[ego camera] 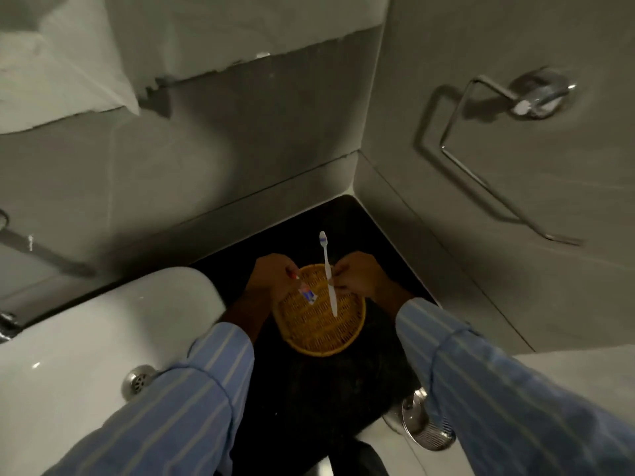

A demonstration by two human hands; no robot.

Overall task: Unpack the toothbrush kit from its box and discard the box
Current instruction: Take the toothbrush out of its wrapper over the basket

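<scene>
My right hand point(357, 274) pinches a white toothbrush point(328, 269) near the middle of its handle, with the bristle head pointing away from me toward the wall corner. My left hand point(271, 276) holds a small toothpaste tube point(305, 293) by its red cap end, and the tube hangs down. Both hands hover over the far half of a round woven basket tray point(323, 334) that rests on the black counter point(309, 389). No box is in view.
A white sink basin point(86, 338) with a metal drain point(137, 381) lies to the left. A metal fixture point(426, 420) sits at the lower right. A chrome towel ring point(481, 132) hangs on the right wall. Grey tiled walls meet in the corner behind the counter.
</scene>
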